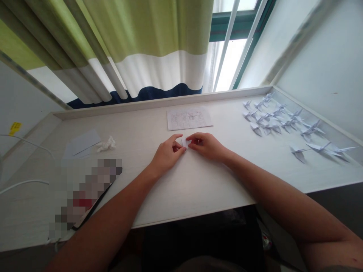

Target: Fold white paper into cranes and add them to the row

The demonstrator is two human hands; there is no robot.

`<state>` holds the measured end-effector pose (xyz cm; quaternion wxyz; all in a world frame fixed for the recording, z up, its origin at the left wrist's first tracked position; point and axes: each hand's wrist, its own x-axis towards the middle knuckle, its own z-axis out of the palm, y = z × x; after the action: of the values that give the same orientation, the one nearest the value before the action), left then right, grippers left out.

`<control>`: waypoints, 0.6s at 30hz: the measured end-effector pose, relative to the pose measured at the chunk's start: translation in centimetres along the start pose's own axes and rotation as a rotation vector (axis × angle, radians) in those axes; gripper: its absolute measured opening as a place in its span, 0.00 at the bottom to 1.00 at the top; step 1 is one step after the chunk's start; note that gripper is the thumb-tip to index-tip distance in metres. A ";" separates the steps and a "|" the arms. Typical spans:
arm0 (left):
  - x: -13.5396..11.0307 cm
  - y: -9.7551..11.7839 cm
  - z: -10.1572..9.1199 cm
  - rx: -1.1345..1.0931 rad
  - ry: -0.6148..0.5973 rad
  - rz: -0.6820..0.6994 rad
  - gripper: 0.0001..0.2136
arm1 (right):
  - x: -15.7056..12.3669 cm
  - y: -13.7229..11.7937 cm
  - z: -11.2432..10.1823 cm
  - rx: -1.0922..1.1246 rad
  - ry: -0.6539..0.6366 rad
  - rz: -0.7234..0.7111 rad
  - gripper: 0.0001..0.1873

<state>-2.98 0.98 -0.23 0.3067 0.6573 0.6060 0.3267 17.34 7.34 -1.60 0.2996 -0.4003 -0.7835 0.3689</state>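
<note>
A small folded piece of white paper [184, 142] is pinched between my two hands, just above the middle of the white desk. My left hand [169, 152] grips its left side with thumb and fingers, the index finger stretched forward. On the other side, my right hand [205, 145] has its fingertips closed on the paper. The fingers cover much of it, so its exact folds are hard to see. Just beyond the hands lies a printed sheet [189, 118] with a table on it. Several folded paper cranes [287, 122] stand in a cluster at the right.
Flat paper sheets [85, 142] and a crumpled tissue [107, 144] lie at the left. A blurred-out flat object [90, 192] rests near my left forearm, with white cables [25, 182] beside it. A raised ledge [159, 104] edges the desk's back, below a curtain [147, 45].
</note>
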 end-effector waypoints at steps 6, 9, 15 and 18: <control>0.2 -0.1 -0.4 0.286 -0.077 -0.001 0.21 | 0.2 0.1 0.0 -0.158 -0.039 -0.029 0.10; 0.3 -0.4 -0.4 0.319 -0.097 0.060 0.25 | 0.3 0.2 0.0 -0.199 -0.040 -0.025 0.11; 0.6 -0.9 -0.3 0.298 -0.098 0.108 0.19 | 0.2 -0.1 -0.1 -0.255 -0.082 -0.042 0.10; 0.7 -1.1 -0.3 0.229 -0.071 0.121 0.16 | 0.1 -0.3 -0.2 -0.262 -0.078 -0.055 0.08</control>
<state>-3.82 1.77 -0.90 0.2304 0.7345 0.5874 0.2498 17.32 7.40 -1.25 0.2242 -0.3999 -0.8466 0.2702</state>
